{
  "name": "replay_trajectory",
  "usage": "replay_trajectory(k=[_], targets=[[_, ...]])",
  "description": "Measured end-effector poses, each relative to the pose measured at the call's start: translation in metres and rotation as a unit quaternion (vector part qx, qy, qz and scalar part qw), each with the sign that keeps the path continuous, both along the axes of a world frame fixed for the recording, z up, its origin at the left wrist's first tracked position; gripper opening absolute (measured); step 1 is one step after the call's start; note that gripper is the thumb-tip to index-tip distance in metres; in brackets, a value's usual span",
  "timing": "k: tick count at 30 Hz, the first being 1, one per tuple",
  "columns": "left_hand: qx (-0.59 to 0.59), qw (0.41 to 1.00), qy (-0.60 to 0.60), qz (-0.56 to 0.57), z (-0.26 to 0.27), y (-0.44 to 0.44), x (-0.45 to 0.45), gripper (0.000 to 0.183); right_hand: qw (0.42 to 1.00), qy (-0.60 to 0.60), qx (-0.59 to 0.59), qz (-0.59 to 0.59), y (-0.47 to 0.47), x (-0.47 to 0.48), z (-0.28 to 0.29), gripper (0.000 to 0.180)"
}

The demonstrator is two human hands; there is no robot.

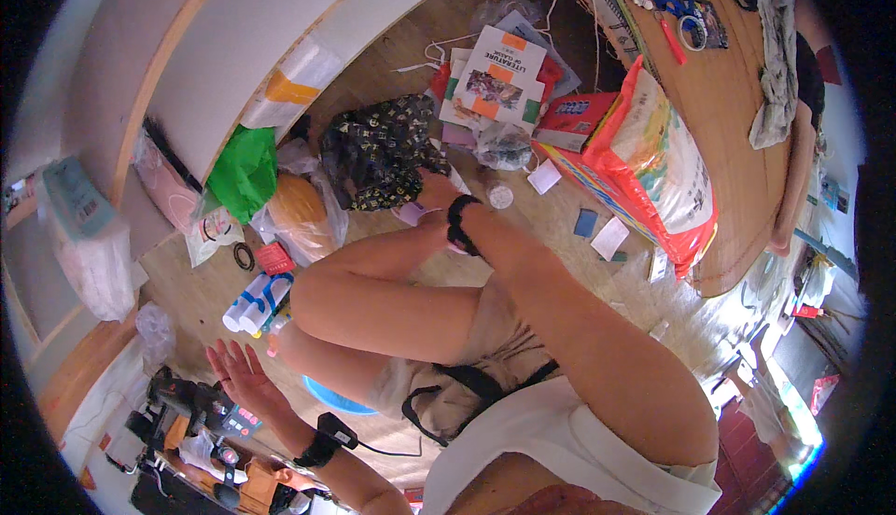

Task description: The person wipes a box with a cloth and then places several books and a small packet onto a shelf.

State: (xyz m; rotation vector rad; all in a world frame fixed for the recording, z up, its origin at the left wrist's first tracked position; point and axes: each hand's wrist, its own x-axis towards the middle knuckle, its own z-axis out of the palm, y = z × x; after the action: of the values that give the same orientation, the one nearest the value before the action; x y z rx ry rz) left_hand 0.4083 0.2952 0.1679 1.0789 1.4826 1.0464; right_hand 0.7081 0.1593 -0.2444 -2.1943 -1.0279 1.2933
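My right hand (pixel 437 192) reaches down to the lower right edge of a black plastic bag (pixel 378 147) with a yellowish pattern, lying on the floor. Its fingertips are partly hidden, so a grip on the bag is unclear. A dark band circles that wrist. My left hand (pixel 241 376) is raised at the lower left, empty, its fingers apart. Left of the black bag are a clear bag with an orange-brown thing (pixel 299 203) inside and a green plastic bag (pixel 245 172). Printed booklets (pixel 498 81) lie above and to the right, beside a crumpled clear plastic bag (pixel 504 145).
A large red and clear package (pixel 658 172) leans by a wooden table (pixel 728 95). Cards (pixel 609 237) and a round white lid (pixel 500 197) lie on the floor. Blue-and-white rolls (pixel 257 301) stand near my knee, and a black power adapter (pixel 337 432) is by my left forearm.
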Motion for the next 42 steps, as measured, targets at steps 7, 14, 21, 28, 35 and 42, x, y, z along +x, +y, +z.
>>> replay_trajectory(k=[7, 14, 21, 28, 35, 42], targets=[[-0.005, 0.999, 0.024, 0.024, -0.009, -0.012, -0.026, 0.052, 0.977, -0.177, -0.054, -0.106, -0.031, 0.133, 0.094, 0.046], [-0.020, 1.000, -0.005, 0.024, -0.014, -0.003, 0.016, 0.052, 0.965, -0.217, -0.131, -0.065, -0.091, 0.148, 0.042, 0.057], [-0.012, 0.999, 0.021, 0.034, 0.002, -0.016, 0.003, 0.047, 0.966, -0.226, -0.009, -0.127, -0.075, 0.149, 0.117, 0.045], [-0.004, 0.997, -0.073, -0.036, -0.004, -0.023, 0.016, 0.047, 0.921, 0.013, 0.157, -0.356, -0.082, 0.177, 0.135, 0.036], [0.012, 1.000, -0.016, 0.013, 0.015, -0.024, -0.016, 0.050, 0.826, 0.142, 0.236, -0.491, 0.013, 0.253, 0.136, 0.023], [0.000, 0.993, 0.045, 0.110, 0.015, -0.037, -0.090, 0.048, 0.732, 0.201, 0.359, -0.543, 0.136, 0.314, 0.140, 0.023]])
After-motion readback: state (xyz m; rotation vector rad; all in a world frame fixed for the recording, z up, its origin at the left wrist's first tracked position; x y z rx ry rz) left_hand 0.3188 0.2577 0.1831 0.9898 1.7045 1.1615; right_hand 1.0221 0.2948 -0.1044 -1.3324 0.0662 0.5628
